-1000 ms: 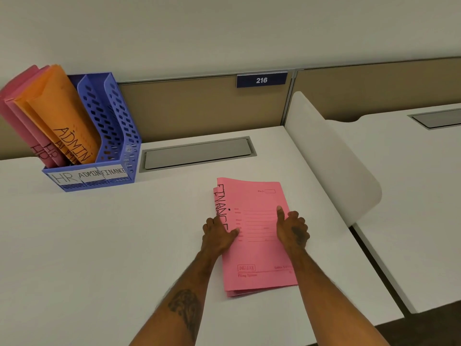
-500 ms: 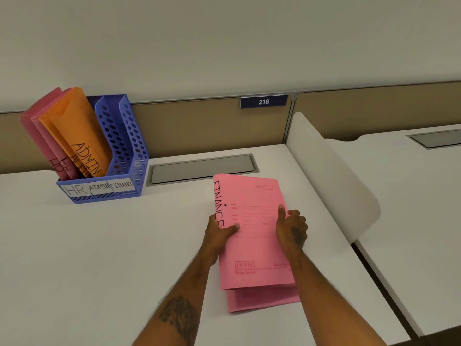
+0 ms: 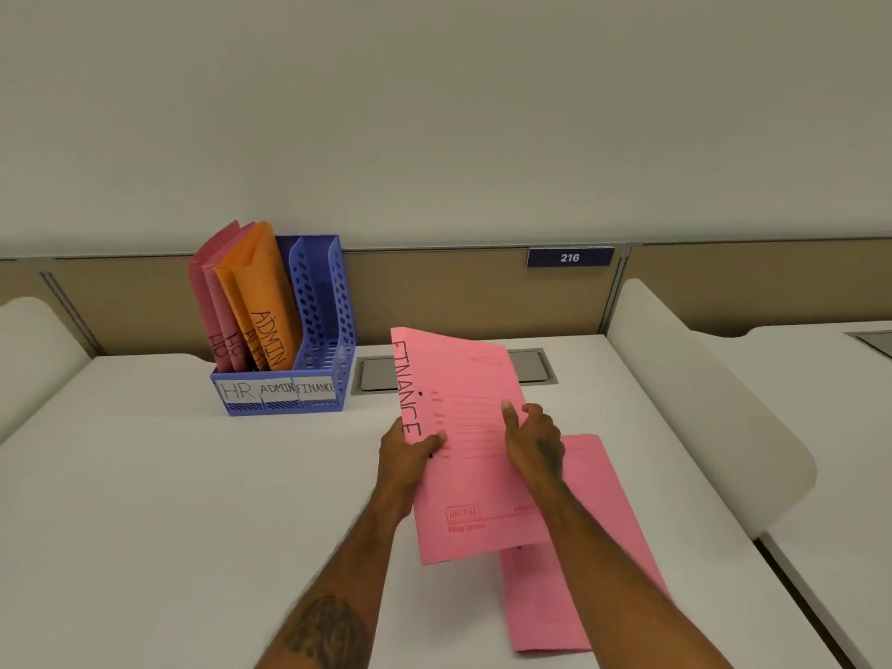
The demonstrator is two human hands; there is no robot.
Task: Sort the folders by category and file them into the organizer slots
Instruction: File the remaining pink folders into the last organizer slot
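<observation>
Both hands pinch one pink folder (image 3: 463, 475) at mid-height: the left hand (image 3: 405, 456) holds the spine edge with its thumb on the cover, and the right hand (image 3: 536, 441) curls round the opposite edge. A second ago this folder lay flat on a pile; now it is raised and tilted above the desk (image 3: 169, 499), and a second pink folder (image 3: 593, 548) lies uncovered beneath it.

"FINANCE" runs down the spine in black marker; the boxed stamp near the lower edge is too blurred to read. The blue organizer (image 3: 318, 330) carries front labels (image 3: 277, 391) reading HR, ADMIN, FINANCE. Pink folders (image 3: 217, 292) marked HR fill the left slot, orange folders (image 3: 263, 292) marked ADMIN the middle. A wall plate (image 3: 569, 257) reads 216.

White desk separates the held folder from the organizer; a rounded divider (image 3: 700, 403) bounds the right side.
</observation>
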